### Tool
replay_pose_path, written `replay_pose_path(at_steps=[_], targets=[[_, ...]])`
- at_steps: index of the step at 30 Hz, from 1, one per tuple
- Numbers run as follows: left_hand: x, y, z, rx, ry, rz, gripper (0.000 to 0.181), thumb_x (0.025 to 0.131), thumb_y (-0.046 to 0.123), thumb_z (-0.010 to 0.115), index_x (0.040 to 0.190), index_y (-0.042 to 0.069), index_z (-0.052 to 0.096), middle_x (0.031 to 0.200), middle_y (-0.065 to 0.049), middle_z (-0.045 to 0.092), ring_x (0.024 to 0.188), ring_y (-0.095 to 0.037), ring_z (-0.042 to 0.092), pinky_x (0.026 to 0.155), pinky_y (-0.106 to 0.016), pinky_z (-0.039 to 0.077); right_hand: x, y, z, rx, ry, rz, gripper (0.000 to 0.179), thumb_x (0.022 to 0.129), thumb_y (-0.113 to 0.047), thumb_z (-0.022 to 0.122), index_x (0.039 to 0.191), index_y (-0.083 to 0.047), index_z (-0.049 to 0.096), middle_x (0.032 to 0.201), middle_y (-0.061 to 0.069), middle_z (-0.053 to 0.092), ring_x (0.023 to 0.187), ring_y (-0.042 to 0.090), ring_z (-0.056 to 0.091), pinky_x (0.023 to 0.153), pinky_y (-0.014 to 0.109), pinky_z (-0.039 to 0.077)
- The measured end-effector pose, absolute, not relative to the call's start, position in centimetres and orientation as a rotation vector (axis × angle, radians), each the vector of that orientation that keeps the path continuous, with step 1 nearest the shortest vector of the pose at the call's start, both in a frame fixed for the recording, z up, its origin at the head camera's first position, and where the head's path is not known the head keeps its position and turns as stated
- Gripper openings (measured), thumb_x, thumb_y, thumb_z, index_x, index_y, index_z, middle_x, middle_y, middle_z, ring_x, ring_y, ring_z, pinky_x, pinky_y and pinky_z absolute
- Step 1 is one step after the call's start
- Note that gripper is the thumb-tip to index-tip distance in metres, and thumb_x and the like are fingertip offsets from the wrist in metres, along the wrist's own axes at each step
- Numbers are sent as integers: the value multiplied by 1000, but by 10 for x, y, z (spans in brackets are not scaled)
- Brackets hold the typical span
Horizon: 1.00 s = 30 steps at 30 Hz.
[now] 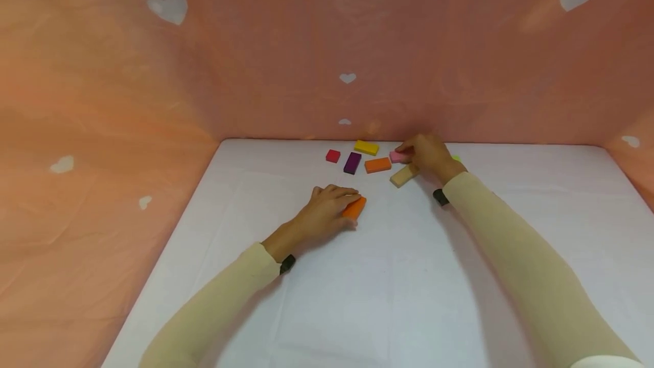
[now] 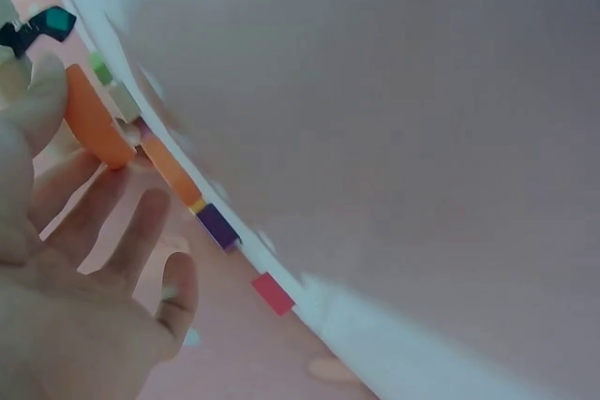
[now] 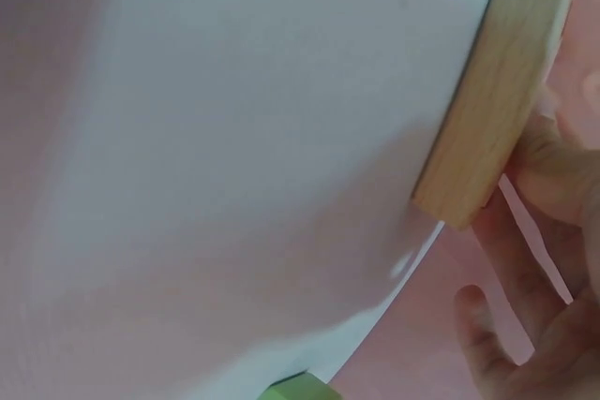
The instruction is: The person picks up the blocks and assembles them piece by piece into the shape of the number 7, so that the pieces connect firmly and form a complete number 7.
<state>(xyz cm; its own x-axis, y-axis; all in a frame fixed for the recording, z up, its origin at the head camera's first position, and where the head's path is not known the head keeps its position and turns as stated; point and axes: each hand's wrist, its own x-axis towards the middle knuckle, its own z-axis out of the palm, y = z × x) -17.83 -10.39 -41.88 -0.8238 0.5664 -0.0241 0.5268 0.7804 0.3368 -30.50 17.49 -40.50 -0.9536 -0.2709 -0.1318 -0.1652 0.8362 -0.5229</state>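
Note:
Between the thumb and fingers of my left hand [image 1: 321, 213] is an orange block [image 1: 356, 207], gripped by its sides; the left wrist view shows the same block [image 2: 96, 121] tilted. Farther back, my right hand [image 1: 430, 155] pinches a pink block [image 1: 395, 157], partly covered by the fingers. Just in front of that hand lies a plain wooden block [image 1: 402, 177], large in the right wrist view, where the pink block is hidden. A second orange block [image 1: 378, 165] lies left of the pink one.
Left of the second orange block are a purple block [image 1: 352, 163], a yellow block [image 1: 366, 147] and a red block [image 1: 333, 156]. A green block [image 3: 302, 389] shows behind the right wrist. The white table [image 1: 409, 288] meets a pink-orange cloth [image 1: 286, 72] at its back edge.

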Motion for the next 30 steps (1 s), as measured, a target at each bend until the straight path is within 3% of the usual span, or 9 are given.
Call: replay_pose_path(at_steps=[15,30], targets=[[-134,-114,-419,1023,2800,284,61,87,45,73,141,21,57,144,3,57,129,-20,51,98,-48,33,-306,180,-409,-352,2841,-750,35,91,-4,69,125,-13,71,127,15,61,114,34,47,103,48,45],[-129,-100,-413,816,2787,354,58,88,35,76,141,20,58,147,2,55,128,-21,52,95,-45,45,-306,186,-411,-410,2887,-685,32,91,-6,70,122,-12,72,124,13,65,114,33,51,105,47,45]])
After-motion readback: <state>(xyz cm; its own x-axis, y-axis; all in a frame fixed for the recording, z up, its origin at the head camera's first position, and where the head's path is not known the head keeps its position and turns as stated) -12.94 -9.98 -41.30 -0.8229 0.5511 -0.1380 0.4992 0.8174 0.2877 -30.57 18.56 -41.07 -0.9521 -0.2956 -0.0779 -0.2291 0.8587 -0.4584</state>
